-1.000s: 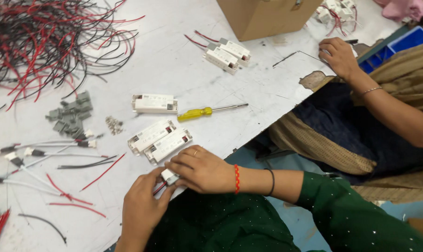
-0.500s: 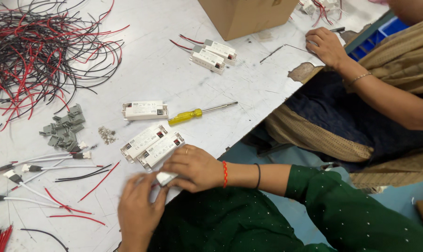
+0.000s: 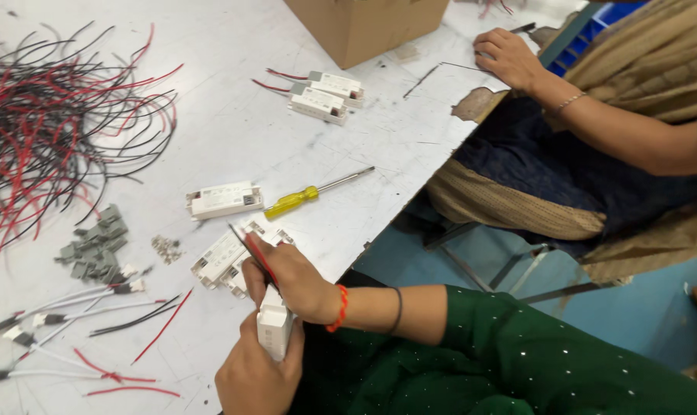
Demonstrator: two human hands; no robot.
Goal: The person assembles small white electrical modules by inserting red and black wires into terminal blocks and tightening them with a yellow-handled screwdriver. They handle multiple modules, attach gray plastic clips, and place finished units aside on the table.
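On the white table [image 3: 233,131] a big tangle of red and black wires [image 3: 56,131] lies well apart from the hands. At the near edge, the left hand [image 3: 256,376] is clamped around a small white rectangular module [image 3: 275,329], held upright. The right hand [image 3: 291,280] pinches thin red and black leads [image 3: 250,247] rising from the module's top.

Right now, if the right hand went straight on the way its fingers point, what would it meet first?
Probably the white boxes lying just beyond the right hand, up-left on the table; past them, the single box. Depth is unclear.
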